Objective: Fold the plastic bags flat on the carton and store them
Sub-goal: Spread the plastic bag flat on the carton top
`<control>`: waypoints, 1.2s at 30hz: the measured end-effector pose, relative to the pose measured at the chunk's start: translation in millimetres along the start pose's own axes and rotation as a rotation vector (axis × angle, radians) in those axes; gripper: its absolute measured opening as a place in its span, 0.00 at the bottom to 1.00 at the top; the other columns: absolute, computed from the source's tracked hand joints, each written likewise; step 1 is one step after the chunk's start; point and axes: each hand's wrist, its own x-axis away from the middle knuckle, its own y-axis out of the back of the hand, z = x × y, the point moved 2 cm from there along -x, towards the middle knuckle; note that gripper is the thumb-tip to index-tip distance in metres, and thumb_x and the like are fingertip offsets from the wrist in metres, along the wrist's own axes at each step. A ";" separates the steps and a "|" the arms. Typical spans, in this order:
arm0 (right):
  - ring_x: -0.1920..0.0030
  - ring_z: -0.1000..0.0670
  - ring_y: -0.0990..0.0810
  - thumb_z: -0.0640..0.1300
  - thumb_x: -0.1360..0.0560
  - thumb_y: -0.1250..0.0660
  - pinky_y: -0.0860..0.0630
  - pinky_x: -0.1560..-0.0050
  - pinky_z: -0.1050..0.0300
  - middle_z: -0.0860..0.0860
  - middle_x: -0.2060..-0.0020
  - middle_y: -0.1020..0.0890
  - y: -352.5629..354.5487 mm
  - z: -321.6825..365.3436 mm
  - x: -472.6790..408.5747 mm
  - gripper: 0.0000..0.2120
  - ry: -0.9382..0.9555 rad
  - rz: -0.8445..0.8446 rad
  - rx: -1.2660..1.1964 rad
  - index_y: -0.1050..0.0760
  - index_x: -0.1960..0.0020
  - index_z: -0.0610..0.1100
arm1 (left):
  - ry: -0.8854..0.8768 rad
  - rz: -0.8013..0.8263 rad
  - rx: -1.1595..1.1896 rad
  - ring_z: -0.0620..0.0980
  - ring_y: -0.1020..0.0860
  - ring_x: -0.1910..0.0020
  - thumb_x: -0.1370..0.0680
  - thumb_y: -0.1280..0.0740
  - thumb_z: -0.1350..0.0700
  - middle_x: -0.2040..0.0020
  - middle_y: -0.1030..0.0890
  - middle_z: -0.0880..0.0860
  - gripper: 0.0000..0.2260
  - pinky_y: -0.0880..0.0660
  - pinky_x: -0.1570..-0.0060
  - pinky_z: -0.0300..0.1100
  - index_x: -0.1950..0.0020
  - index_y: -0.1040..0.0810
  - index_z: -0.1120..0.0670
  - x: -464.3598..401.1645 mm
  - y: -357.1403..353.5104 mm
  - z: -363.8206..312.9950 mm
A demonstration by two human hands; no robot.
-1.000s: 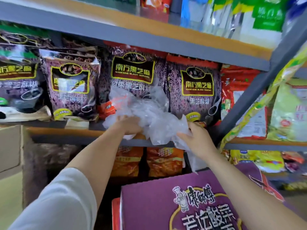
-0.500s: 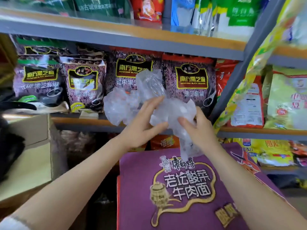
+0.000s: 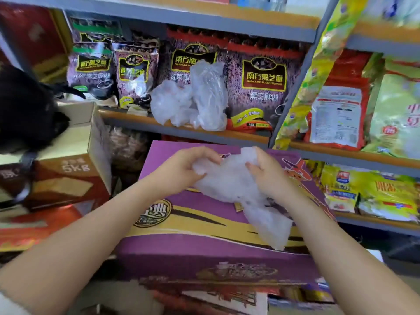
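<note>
Open space lies above the near half of the purple printed cardboard carton (image 3: 193,226); beyond it, crumpled clear plastic bags (image 3: 191,101) crowd the grey metal shelf's edge (image 3: 181,130), and a brown cardboard box (image 3: 68,178) stands just left.

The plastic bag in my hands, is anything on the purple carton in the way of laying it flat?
Nothing visible. The plastic bag, held by the left hand and right hand, hangs just over the purple carton, whose top is bare.
</note>
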 end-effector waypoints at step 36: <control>0.58 0.52 0.21 0.43 0.24 0.34 0.25 0.54 0.55 0.52 0.62 0.19 49.3 -28.1 30.6 0.05 0.015 0.060 -0.074 0.22 0.58 0.47 | 0.347 -0.220 0.379 0.43 0.20 0.59 0.25 0.34 0.59 0.58 0.16 0.47 0.08 0.24 0.56 0.36 0.57 0.16 0.49 73.3 -33.9 -42.6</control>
